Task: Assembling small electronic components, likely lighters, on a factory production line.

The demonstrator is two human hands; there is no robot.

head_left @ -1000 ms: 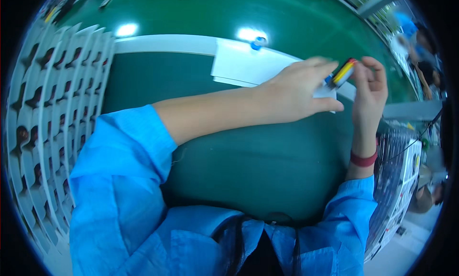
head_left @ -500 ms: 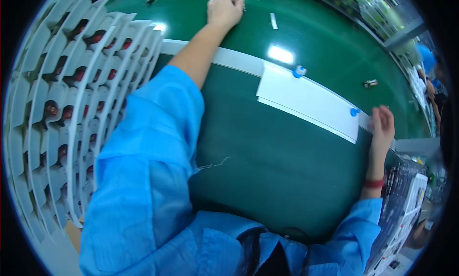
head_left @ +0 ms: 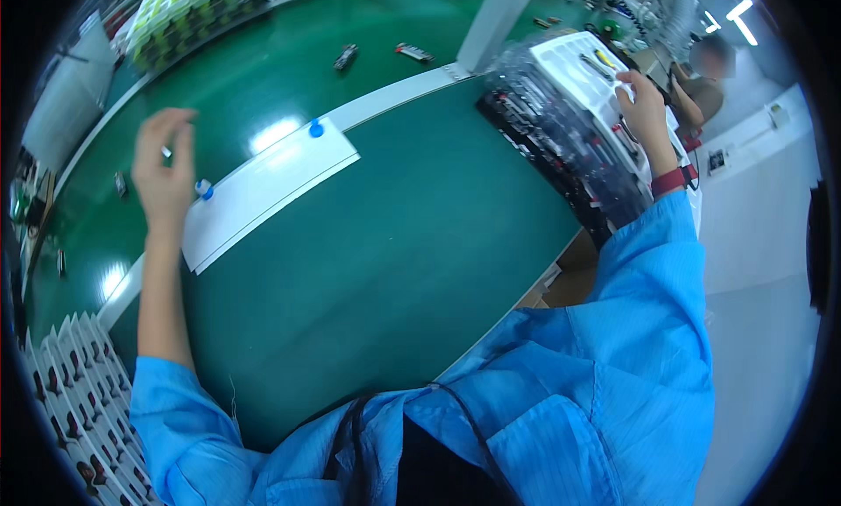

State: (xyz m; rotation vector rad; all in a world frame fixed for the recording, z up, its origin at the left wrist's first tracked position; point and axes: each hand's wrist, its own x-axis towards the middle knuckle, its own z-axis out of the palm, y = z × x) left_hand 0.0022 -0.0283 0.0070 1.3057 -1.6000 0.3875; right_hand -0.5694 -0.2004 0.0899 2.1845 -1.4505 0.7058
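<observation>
My left hand (head_left: 166, 169) is raised above the far edge of the green work surface (head_left: 377, 234), its thumb and fingers apart. It is near a white sheet (head_left: 263, 186) fixed by two blue-topped pins or caps. A tiny light object shows in the gap of the hand; whether it is held cannot be told. On the right, my right hand (head_left: 644, 112) reaches over a white tray (head_left: 569, 55) on top of a stack of trays. Its fingers are bent down at the tray, and what they grip is hidden. A yellow-and-dark part (head_left: 603, 61) lies beside them.
White trays with dark red parts (head_left: 88, 401) stand at lower left. Several small devices lie on the green belt (head_left: 385, 33) beyond the white rail (head_left: 394, 94). A grey post (head_left: 495, 24) rises at the back. Another person (head_left: 701, 90) is at far right.
The view has swung to the right. My left hand has come back from the far belt to near the white sheet. My right hand has moved onto the tray stack at the right.
</observation>
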